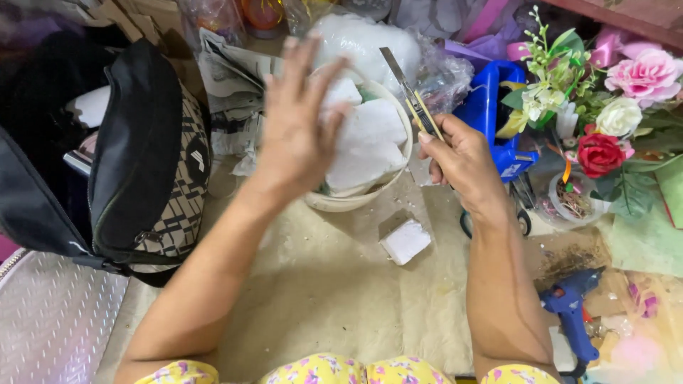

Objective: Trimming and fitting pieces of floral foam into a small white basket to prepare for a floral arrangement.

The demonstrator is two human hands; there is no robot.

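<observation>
Two hands over cream bowl (334, 201) of white foam (370, 142): left hand (299, 128) spread open above rim; right hand (459, 156) gripped utility knife (413, 96); loose foam block (405, 242) lay on mat below, room around it

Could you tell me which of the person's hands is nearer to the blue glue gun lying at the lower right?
The right. The right hand, gripping a utility knife, is above the blue plastic glue gun on that side. The left hand is spread over the white bowl, farther left.

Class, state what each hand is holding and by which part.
Right hand holds a utility knife by its handle, blade up. Left hand holds nothing.
</observation>
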